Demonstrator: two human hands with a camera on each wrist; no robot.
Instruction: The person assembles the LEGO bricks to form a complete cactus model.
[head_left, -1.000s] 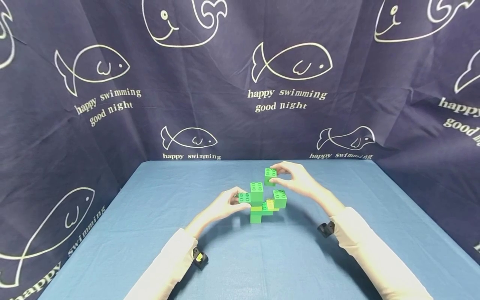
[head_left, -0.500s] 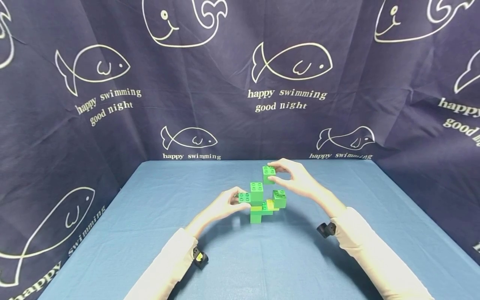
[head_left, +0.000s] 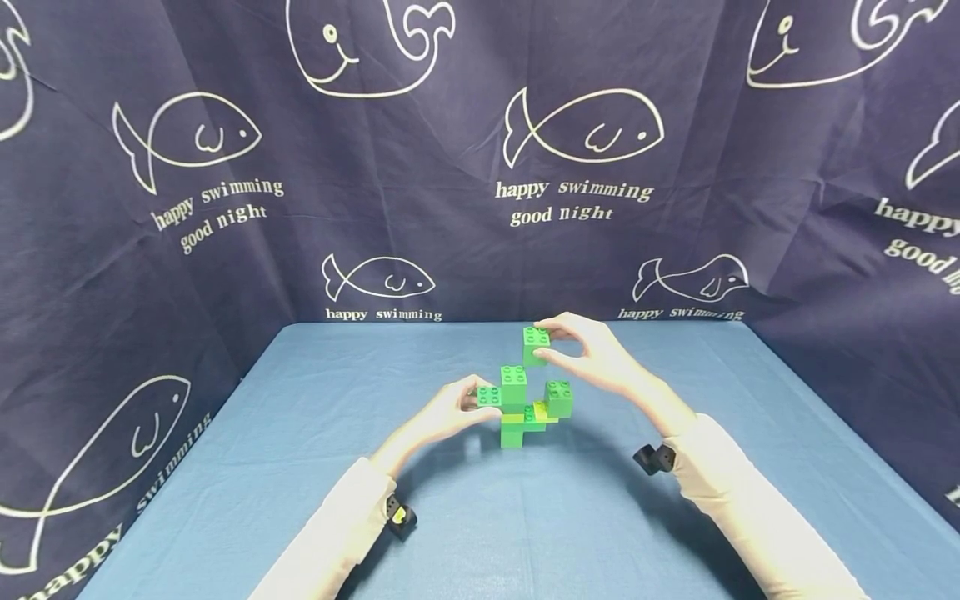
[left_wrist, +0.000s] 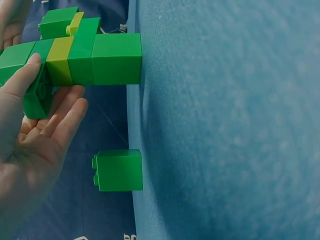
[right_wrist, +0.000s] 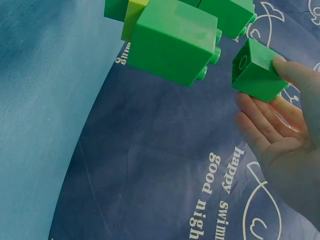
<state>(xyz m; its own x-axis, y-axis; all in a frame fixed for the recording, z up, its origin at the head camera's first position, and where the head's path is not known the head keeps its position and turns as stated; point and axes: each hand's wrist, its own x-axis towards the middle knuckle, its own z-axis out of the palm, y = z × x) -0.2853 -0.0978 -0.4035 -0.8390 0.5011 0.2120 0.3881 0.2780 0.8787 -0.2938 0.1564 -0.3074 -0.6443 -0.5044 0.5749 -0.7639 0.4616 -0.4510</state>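
A stack of green and yellow toy building blocks (head_left: 512, 433) stands on the table. My left hand (head_left: 447, 410) holds it by a green block (head_left: 488, 395) that juts out on the left. In the left wrist view, the thumb presses on one side and the fingers lie opposite. On the stack's right arm sits another green block (head_left: 558, 398) over a yellow piece (head_left: 542, 411). My right hand (head_left: 592, 354) pinches a loose green block (head_left: 536, 344) between thumb and fingers. That block hangs in the air behind and above the stack, apart from it.
A separate green block (left_wrist: 119, 171) rests on the table in the left wrist view; the head view does not show it. Blue cloth (head_left: 525, 533) covers the tabletop. A dark fish-printed curtain (head_left: 465, 225) hangs close behind and on both sides.
My right hand has risen slightly and shifted a little to the left and away with the loose green block. The left hand and the stack stay in place.
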